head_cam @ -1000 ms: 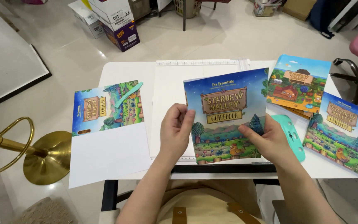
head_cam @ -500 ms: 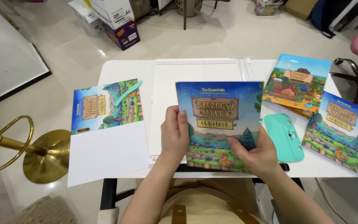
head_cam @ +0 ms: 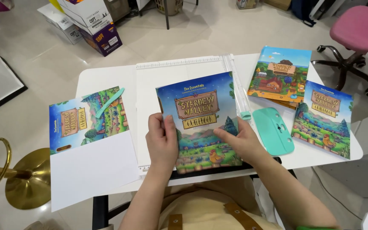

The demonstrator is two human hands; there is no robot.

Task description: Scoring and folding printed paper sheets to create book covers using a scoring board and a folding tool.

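I hold a colourful booklet (head_cam: pixel 199 108) with a game-landscape cover over the white paper trimmer (head_cam: pixel 179 72) in the middle of the white table (head_cam: pixel 90 76). My left hand (head_cam: pixel 162 142) grips the booklet's left edge, thumb on the cover. On the lower right of the cover my right hand (head_cam: pixel 238 142) pinches the booklet from that side. The booklet is tilted slightly, its lower edge near the table's front edge.
A printed cover sheet (head_cam: pixel 88 117) with a teal folding tool (head_cam: pixel 109 102) lies on white paper at the left. A teal corner-rounder tool (head_cam: pixel 273 130), and two more booklets (head_cam: pixel 280 74) (head_cam: pixel 324 117) lie at the right. Cardboard boxes (head_cam: pixel 90 21), a pink chair (head_cam: pixel 358 27) and a brass stand (head_cam: pixel 22 179) surround the table.
The booklet has been lifted from the trimmer, shifted toward me and left, and both hands have tightened on its sides. The camera view has swung to the right.
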